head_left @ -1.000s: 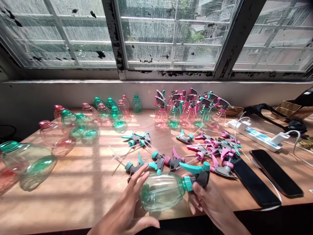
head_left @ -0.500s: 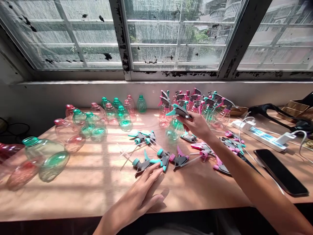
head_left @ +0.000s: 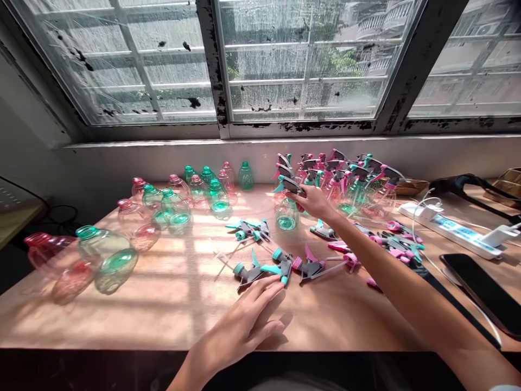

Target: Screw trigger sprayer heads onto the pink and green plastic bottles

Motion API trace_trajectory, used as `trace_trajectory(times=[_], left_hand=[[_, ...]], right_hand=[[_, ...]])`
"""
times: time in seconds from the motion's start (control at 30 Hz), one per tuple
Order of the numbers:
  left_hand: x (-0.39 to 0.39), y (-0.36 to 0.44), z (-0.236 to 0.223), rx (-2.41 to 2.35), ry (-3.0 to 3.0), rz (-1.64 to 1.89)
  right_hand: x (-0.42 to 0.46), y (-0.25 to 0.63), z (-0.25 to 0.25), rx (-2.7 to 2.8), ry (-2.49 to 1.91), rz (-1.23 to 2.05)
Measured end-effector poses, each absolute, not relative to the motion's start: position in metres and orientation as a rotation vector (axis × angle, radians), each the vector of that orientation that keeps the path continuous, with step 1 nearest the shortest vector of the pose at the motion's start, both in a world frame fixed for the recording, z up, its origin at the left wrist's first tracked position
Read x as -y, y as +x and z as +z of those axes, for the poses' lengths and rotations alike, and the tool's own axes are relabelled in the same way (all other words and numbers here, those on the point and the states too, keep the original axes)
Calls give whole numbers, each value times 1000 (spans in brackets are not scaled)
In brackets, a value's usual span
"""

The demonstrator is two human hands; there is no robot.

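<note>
My right hand [head_left: 312, 200] is closed around the head of a green spray bottle [head_left: 286, 217], which stands upright on the table in front of other fitted bottles. Its collar is hidden by my fingers. My left hand [head_left: 248, 317] lies open, palm down near the front edge, fingers stretched toward the loose trigger heads. Closest to those fingertips are a grey and teal trigger head [head_left: 249, 274] and a second teal one [head_left: 284, 265]. A pink and grey trigger head [head_left: 309, 267] lies just to the right of them.
Capless bottles [head_left: 173, 209], green and pink, stand at the left. Fitted spray bottles [head_left: 358, 187] crowd the back right. More trigger heads [head_left: 401, 244] lie partly behind my right arm, near a power strip [head_left: 451, 228] with cables and a phone [head_left: 484, 293]. A window sill [head_left: 163, 144] borders the back.
My right hand has carried the green spray bottle from the front of the table to the back group and set it upright. My left hand has let go of the bottle and now rests on the table.
</note>
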State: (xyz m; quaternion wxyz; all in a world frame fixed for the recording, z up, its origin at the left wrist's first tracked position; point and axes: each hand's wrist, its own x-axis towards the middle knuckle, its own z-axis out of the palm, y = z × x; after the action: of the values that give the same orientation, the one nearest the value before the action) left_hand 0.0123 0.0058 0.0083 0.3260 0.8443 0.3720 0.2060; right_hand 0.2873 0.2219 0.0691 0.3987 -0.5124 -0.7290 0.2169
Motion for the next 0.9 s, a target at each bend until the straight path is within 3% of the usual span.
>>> trace_trajectory(times=[0.3, 0.4, 0.6, 0.9], left_hand=[[0, -5, 16, -1070, 2025, 809], [-9, -30, 33, -1419, 2051, 1071], [-20, -114, 67, -2132, 1865, 1188], [-29, -202, 102, -2627, 1829, 1464]], right_hand=[[-195, 314, 74, 1859, -1328, 448], [-170, 341, 67, 1783, -1338, 323], [-93, 393, 25, 1803, -1557, 292], [-5, 360, -34, 1692, -1385, 157]])
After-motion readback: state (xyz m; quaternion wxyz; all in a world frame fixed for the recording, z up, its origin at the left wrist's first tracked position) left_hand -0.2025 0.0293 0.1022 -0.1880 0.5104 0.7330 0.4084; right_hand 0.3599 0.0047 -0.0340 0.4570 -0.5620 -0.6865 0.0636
